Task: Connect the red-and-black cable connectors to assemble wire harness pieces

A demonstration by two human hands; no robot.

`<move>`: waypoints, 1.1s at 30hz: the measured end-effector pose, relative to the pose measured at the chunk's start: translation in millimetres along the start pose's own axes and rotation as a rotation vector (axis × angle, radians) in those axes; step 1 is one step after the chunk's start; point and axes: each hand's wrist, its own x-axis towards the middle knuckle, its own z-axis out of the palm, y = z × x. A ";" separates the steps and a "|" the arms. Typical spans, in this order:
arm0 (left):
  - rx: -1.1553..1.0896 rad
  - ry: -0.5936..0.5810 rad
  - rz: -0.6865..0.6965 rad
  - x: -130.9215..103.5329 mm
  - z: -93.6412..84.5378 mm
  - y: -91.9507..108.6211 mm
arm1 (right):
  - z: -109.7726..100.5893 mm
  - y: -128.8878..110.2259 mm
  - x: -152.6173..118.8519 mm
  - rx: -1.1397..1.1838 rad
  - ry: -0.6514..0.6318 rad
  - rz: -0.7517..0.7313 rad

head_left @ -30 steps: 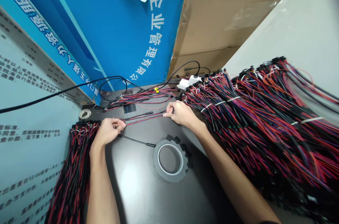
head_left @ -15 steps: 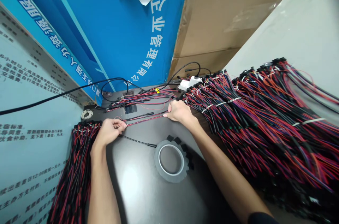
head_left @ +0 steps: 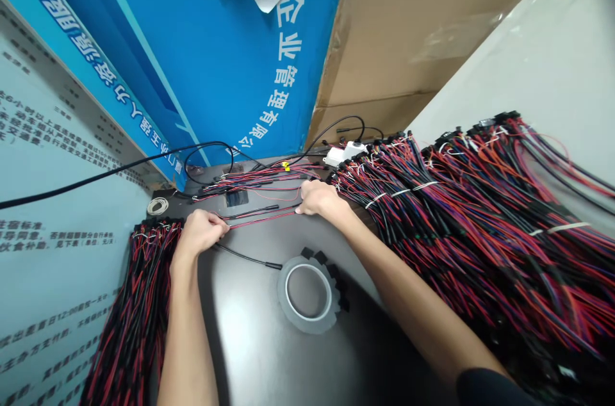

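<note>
A thin red and black wire (head_left: 262, 220) is stretched between my two hands above the dark table (head_left: 250, 342). My left hand (head_left: 204, 231) pinches its left end, fingers closed. At the other end my right hand (head_left: 317, 198) is closed on the same wire. Just behind it lies a black cable (head_left: 254, 210) with a plug tip. Below my left hand another black cable (head_left: 247, 257) runs out toward a grey tape roll (head_left: 284, 310), which lies flat with black pieces stuck along its right rim.
Large wire bundles (head_left: 461, 201) fill the right side; another bundle (head_left: 139, 291) hangs at the left edge. Loose red and black wires (head_left: 254, 178) lie at the back near a white box (head_left: 343, 153). A blue printed panel (head_left: 230, 60) and cardboard (head_left: 379, 41) stand behind.
My right hand has shifted slightly left, and my left fingers have curled in closer. Both hands keep hold of the wire. The view has moved a little.
</note>
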 end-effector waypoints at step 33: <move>-0.124 -0.075 -0.124 0.0 1.1 0.8 | 52.5 -20.7 -47.8 -0.167 0.381 -0.169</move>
